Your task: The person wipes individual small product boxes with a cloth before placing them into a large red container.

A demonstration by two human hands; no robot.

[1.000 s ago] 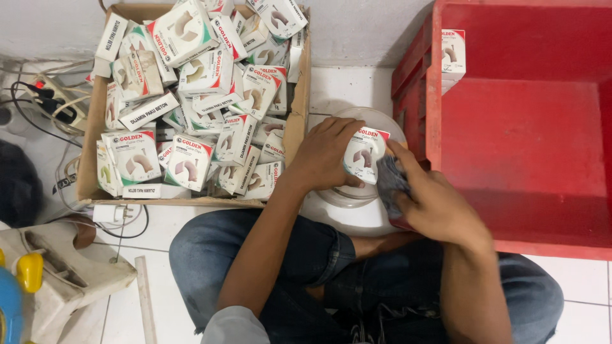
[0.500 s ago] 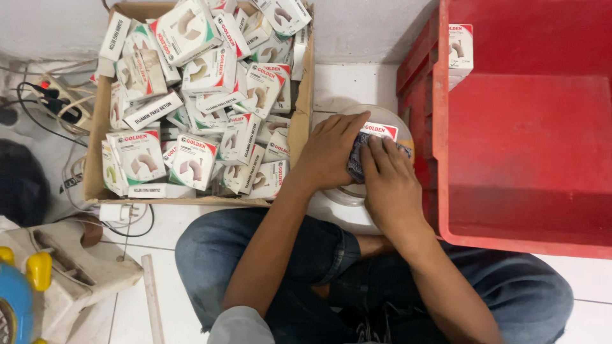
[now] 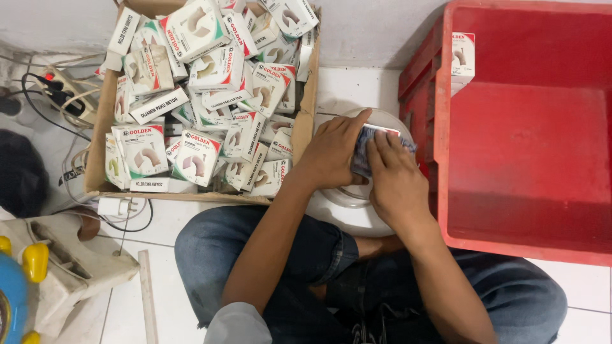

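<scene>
From my remote station I note first the red plastic crate (image 3: 523, 165), the largest item in view, standing on the white tiled floor (image 3: 357, 89) at the right; one small white carton (image 3: 461, 56) leans upright against its inner left wall, near the top corner. Next in size is the open cardboard box (image 3: 306, 121) at upper left, packed with many small white-and-red cartons (image 3: 197, 159) lying at all angles. Between the box and the crate, on the floor in front of the seated person's crossed legs in blue jeans (image 3: 255, 255), sits a round white scale with a clear pan (image 3: 347, 210); I cannot read its face, as the hands cover most of it. Over that pan both hands close on a single small packet (image 3: 362, 153), of which only a bluish strip with a red-and-white corner shows between them. The left hand (image 3: 331, 153) is curled about the packet's left side, thumb lying along its upper edge, fingers wrapped under. The right hand (image 3: 398, 181) lies flatter, its fingers (image 3: 382, 150) pressed down over the packet's top face, so the packet is held from both sides, just above or on the pan; I cannot tell which. At far left I record a power strip with tangled cables (image 3: 57, 95) and, at lower left, part of a blue-and-yellow toy (image 3: 19, 286).
</scene>
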